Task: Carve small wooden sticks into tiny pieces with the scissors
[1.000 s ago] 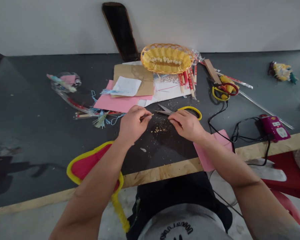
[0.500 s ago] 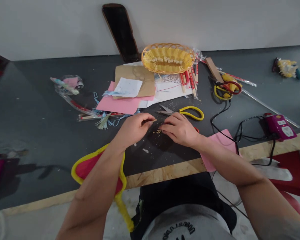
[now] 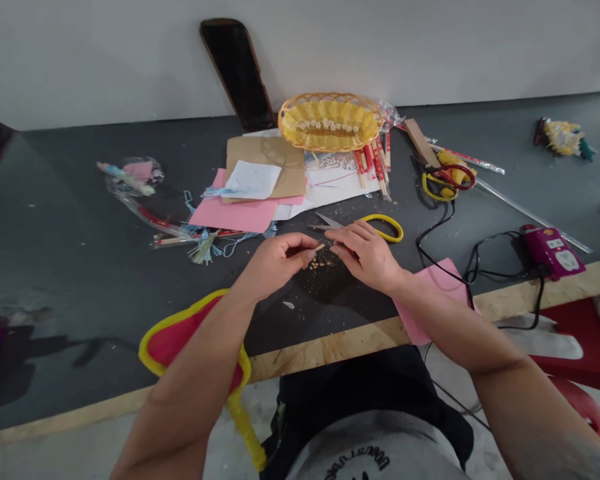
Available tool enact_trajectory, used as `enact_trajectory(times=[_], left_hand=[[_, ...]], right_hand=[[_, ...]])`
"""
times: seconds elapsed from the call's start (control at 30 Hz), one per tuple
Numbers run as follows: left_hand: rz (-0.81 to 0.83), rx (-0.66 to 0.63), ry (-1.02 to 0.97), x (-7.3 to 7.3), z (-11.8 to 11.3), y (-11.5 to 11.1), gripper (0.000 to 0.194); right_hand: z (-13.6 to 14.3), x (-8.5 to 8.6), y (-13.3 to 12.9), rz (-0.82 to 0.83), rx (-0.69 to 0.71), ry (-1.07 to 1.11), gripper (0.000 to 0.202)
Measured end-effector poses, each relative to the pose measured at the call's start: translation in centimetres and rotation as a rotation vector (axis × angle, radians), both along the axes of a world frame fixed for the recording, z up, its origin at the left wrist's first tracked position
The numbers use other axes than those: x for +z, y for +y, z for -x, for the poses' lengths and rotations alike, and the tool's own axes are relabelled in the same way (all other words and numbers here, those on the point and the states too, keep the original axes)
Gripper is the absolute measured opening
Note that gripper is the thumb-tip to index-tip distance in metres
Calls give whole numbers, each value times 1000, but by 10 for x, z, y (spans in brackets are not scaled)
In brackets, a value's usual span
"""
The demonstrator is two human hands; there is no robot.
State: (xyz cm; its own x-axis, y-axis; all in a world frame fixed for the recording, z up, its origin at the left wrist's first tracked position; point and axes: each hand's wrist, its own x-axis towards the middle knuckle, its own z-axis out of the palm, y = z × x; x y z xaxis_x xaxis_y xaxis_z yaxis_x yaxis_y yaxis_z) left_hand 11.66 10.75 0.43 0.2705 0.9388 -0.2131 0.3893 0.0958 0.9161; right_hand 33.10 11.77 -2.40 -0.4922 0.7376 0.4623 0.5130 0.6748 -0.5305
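Note:
My left hand [image 3: 283, 261] is closed, pinching a short, thin light-coloured stick [image 3: 320, 247] between thumb and fingers. Facing it, my right hand [image 3: 363, 253] has its fingers curled together near the stick's free end; whatever they hold is hidden. Below the fingertips, several small tan bits [image 3: 321, 264] lie scattered on the dark tabletop [image 3: 290, 333]. Just behind my right hand are yellow-handled scissors [image 3: 387, 228], their blades pointing left and partly covered by the hand.
A yellow woven basket [image 3: 330, 137] with small pale pieces stands at the back. Left of it are pink paper [image 3: 235, 215] and brown card [image 3: 267, 157]. A yellow-edged red fan shape [image 3: 180, 337] lies under my left forearm. A purple box [image 3: 553, 252] with black cables sits right.
My left hand has moved slightly right with the stick. My right hand has lifted from the small bits towards the stick's end, and more bits show on the table.

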Motion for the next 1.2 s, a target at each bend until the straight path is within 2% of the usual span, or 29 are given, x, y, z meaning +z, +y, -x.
enact_trajectory(times=[0.13,0.33,0.43,0.5,0.67,0.8,0.9,1.03,1.13,1.2], left_hand=[[-112,-32,81,-1,-5,-3,17],[-381,-77,248,-8,-6,-5,13],[-440,-108,268,-8,-10,-8,15],[-441,-84,285,-6,-9,-7,15],[-472,193,401,-2,14,5,22],[-452,151,528,-4,42,16,23],[-488,176,601,-9,52,19,22],[-491,200,610,-16,53,22,20],[-476,172,602,-18,47,22,19],[-455,139,597,-17,43,21,21]], right_hand=[[0,2,-1,34,17,-10,22],[-1,-1,1,45,29,-6,15],[-1,-3,1,63,2,-26,17],[-2,-2,2,64,-38,-37,20],[-11,1,5,113,-192,-21,40],[-17,4,6,218,-206,100,37],[-19,3,7,260,-220,158,31],[-21,0,13,142,-279,101,24],[-25,-1,17,3,-296,-75,24],[-29,-1,19,-32,-313,-174,19]])
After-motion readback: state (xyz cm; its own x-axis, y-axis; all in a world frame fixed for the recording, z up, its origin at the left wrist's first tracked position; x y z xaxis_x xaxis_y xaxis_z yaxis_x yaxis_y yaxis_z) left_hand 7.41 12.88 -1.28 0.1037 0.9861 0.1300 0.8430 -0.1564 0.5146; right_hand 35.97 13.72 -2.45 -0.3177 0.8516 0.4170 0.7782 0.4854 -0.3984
